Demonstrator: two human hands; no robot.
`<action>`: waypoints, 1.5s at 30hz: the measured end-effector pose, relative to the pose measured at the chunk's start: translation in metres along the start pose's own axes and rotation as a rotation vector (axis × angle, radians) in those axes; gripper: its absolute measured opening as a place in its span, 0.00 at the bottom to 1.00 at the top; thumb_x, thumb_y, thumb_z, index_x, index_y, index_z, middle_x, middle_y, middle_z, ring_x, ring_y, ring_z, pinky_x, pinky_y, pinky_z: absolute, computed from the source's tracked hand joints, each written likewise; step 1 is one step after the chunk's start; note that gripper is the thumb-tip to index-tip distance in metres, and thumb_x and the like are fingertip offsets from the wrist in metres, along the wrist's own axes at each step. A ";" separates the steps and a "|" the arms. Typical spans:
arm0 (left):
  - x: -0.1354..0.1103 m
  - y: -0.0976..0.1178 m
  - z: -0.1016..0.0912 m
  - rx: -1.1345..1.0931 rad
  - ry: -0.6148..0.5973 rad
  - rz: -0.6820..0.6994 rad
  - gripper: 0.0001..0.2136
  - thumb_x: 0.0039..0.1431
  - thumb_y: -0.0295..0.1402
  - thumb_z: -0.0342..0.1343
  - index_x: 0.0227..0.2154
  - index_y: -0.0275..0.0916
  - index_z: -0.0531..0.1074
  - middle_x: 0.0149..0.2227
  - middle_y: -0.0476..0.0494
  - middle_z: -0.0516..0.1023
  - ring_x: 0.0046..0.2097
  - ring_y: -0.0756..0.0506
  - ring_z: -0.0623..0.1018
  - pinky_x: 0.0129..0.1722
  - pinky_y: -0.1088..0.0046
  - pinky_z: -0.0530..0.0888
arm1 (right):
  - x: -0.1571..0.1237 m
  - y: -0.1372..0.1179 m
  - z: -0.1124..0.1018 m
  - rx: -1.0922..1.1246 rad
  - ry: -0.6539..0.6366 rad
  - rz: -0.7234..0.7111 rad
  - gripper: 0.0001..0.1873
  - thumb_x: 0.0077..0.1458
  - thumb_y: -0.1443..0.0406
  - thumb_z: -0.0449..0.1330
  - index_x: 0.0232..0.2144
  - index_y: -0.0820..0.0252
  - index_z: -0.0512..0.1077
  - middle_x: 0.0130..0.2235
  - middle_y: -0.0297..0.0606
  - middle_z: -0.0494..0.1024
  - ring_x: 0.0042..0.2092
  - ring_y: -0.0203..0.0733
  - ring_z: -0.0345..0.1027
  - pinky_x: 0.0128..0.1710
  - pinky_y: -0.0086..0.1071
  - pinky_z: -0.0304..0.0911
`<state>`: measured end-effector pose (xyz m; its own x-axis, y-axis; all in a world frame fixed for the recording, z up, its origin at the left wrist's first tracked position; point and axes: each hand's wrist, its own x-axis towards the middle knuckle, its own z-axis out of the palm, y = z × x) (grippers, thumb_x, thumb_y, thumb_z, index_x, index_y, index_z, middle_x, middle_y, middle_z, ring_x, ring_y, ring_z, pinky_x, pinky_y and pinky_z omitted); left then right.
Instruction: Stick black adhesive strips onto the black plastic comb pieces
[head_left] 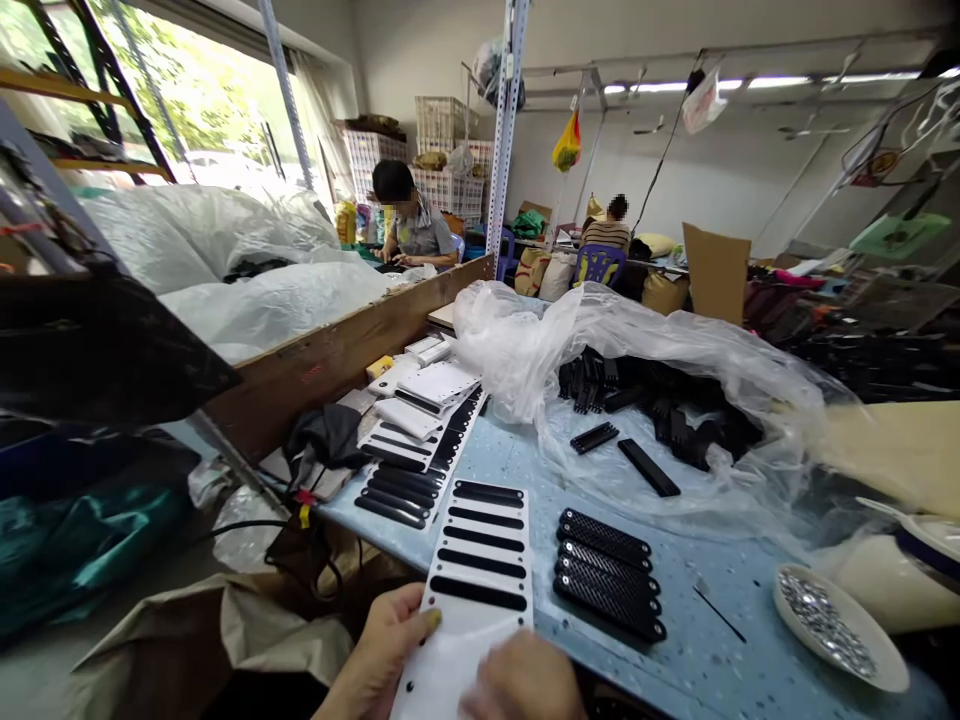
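Note:
My left hand (386,640) grips the left edge of a long white sheet (469,645), thumb on top. Black strips (480,594) lie in rows across its far half, and small holes run along its edges. Over the bare near part of this sheet is my right hand (529,680), smeared by motion, so its fingers cannot be made out. Just right of the sheet, several black textured strips (607,575) with round metal ends lie overlapped on the blue table (517,455). More white sheets with black strips (401,490) are piled beyond my left hand.
A plastic bag (510,350) spills black strips at the back right. A dish (892,680) of shiny metal pieces (825,625) stands at right, near a thin black stick (720,614). A wooden board (352,345) borders the left. Two people (420,235) sit farther back.

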<state>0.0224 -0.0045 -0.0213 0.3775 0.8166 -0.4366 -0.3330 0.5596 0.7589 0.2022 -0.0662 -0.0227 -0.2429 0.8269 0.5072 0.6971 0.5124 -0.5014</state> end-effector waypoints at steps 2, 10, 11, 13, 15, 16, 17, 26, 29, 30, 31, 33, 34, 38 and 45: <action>-0.004 0.001 0.007 -0.016 0.000 0.020 0.15 0.39 0.35 0.72 0.31 0.32 0.80 0.23 0.44 0.80 0.24 0.46 0.76 0.30 0.71 0.72 | 0.010 0.009 0.000 0.003 0.098 0.016 0.14 0.64 0.67 0.51 0.42 0.57 0.76 0.33 0.44 0.79 0.35 0.48 0.73 0.35 0.42 0.70; -0.011 0.012 0.024 0.118 -0.027 0.144 0.16 0.41 0.38 0.70 0.31 0.31 0.81 0.24 0.44 0.78 0.25 0.48 0.73 0.27 0.75 0.66 | 0.029 0.017 0.018 0.376 0.177 0.200 0.11 0.56 0.61 0.62 0.41 0.55 0.80 0.37 0.41 0.83 0.38 0.46 0.76 0.40 0.40 0.71; -0.011 0.013 0.026 0.148 -0.048 0.157 0.15 0.42 0.37 0.69 0.31 0.31 0.81 0.24 0.44 0.79 0.25 0.48 0.73 0.28 0.75 0.65 | 0.029 0.016 0.016 0.453 0.164 0.251 0.10 0.56 0.62 0.62 0.40 0.54 0.81 0.36 0.40 0.84 0.37 0.46 0.76 0.40 0.38 0.72; -0.011 0.014 0.031 0.205 -0.089 0.177 0.13 0.44 0.36 0.67 0.31 0.31 0.81 0.25 0.45 0.78 0.26 0.48 0.73 0.28 0.75 0.65 | 0.028 0.014 0.009 0.588 0.149 0.341 0.10 0.54 0.62 0.63 0.38 0.54 0.81 0.35 0.40 0.84 0.36 0.46 0.77 0.38 0.37 0.71; -0.011 0.016 0.035 0.238 -0.112 0.181 0.10 0.46 0.35 0.65 0.30 0.32 0.81 0.24 0.46 0.77 0.25 0.49 0.71 0.27 0.76 0.64 | 0.027 0.014 0.002 0.693 0.138 0.413 0.10 0.52 0.61 0.64 0.36 0.55 0.82 0.34 0.40 0.84 0.35 0.46 0.76 0.36 0.35 0.70; -0.012 0.017 0.037 0.251 -0.119 0.180 0.09 0.46 0.34 0.65 0.28 0.32 0.81 0.23 0.47 0.77 0.24 0.50 0.71 0.27 0.77 0.63 | 0.027 0.014 -0.001 0.737 0.129 0.452 0.09 0.52 0.60 0.64 0.33 0.57 0.83 0.32 0.39 0.83 0.33 0.45 0.76 0.35 0.34 0.69; -0.012 0.018 0.038 0.262 -0.128 0.177 0.09 0.47 0.34 0.65 0.27 0.32 0.80 0.23 0.47 0.76 0.24 0.50 0.70 0.27 0.77 0.63 | 0.028 0.014 -0.003 0.775 0.125 0.491 0.10 0.52 0.59 0.64 0.30 0.58 0.83 0.29 0.38 0.82 0.31 0.43 0.74 0.33 0.32 0.68; -0.004 0.004 0.026 0.172 -0.030 0.053 0.16 0.41 0.38 0.71 0.32 0.32 0.81 0.24 0.43 0.80 0.26 0.46 0.76 0.27 0.74 0.69 | 0.042 0.029 -0.013 0.891 0.350 0.720 0.19 0.54 0.52 0.63 0.25 0.63 0.77 0.23 0.37 0.78 0.26 0.40 0.71 0.28 0.31 0.68; 0.000 -0.006 0.011 0.243 0.020 0.052 0.20 0.40 0.43 0.71 0.32 0.32 0.80 0.24 0.43 0.80 0.27 0.44 0.77 0.26 0.73 0.71 | 0.037 0.042 -0.047 0.866 0.564 0.745 0.17 0.49 0.53 0.68 0.32 0.62 0.77 0.25 0.38 0.79 0.26 0.41 0.74 0.27 0.33 0.71; 0.001 -0.006 0.005 0.311 0.045 0.081 0.20 0.40 0.46 0.70 0.32 0.33 0.80 0.24 0.43 0.80 0.27 0.43 0.78 0.26 0.73 0.72 | 0.032 0.047 -0.060 0.824 0.603 0.744 0.17 0.49 0.54 0.68 0.34 0.62 0.77 0.26 0.37 0.79 0.26 0.41 0.74 0.26 0.32 0.71; 0.001 -0.003 -0.001 0.410 0.086 0.133 0.21 0.40 0.47 0.69 0.31 0.34 0.80 0.23 0.44 0.80 0.27 0.43 0.77 0.25 0.73 0.72 | 0.024 0.051 -0.073 0.763 0.616 0.738 0.16 0.50 0.55 0.68 0.36 0.61 0.78 0.26 0.36 0.78 0.25 0.39 0.73 0.25 0.31 0.70; 0.003 0.008 -0.012 0.674 0.214 0.301 0.19 0.41 0.47 0.69 0.30 0.36 0.80 0.20 0.48 0.77 0.23 0.46 0.75 0.23 0.76 0.71 | 0.005 0.058 -0.096 0.599 0.580 0.720 0.15 0.51 0.57 0.68 0.39 0.59 0.79 0.27 0.34 0.77 0.23 0.36 0.70 0.22 0.30 0.68; 0.005 0.015 -0.014 0.806 0.295 0.405 0.18 0.39 0.46 0.70 0.30 0.37 0.80 0.18 0.50 0.75 0.21 0.48 0.72 0.21 0.77 0.69 | -0.006 0.060 -0.104 0.510 0.534 0.705 0.14 0.51 0.58 0.68 0.40 0.58 0.80 0.28 0.34 0.76 0.23 0.35 0.69 0.22 0.30 0.67; 0.019 0.034 0.010 0.933 0.200 0.555 0.15 0.45 0.43 0.68 0.34 0.41 0.79 0.23 0.51 0.77 0.23 0.49 0.74 0.24 0.78 0.72 | -0.033 0.060 -0.113 0.240 0.319 0.602 0.11 0.54 0.60 0.66 0.40 0.57 0.81 0.28 0.36 0.75 0.28 0.39 0.69 0.27 0.32 0.67; 0.049 -0.004 0.105 0.603 -0.415 -0.070 0.18 0.53 0.48 0.61 0.28 0.35 0.73 0.21 0.50 0.75 0.17 0.52 0.73 0.13 0.83 0.58 | -0.033 0.040 -0.095 -0.006 0.033 0.426 0.11 0.62 0.60 0.59 0.38 0.56 0.80 0.25 0.35 0.69 0.26 0.38 0.65 0.25 0.32 0.60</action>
<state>0.1329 0.0183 0.0052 0.7165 0.5940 -0.3658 0.1917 0.3365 0.9220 0.3024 -0.0946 0.0074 0.0892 0.9565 0.2776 0.7346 0.1250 -0.6669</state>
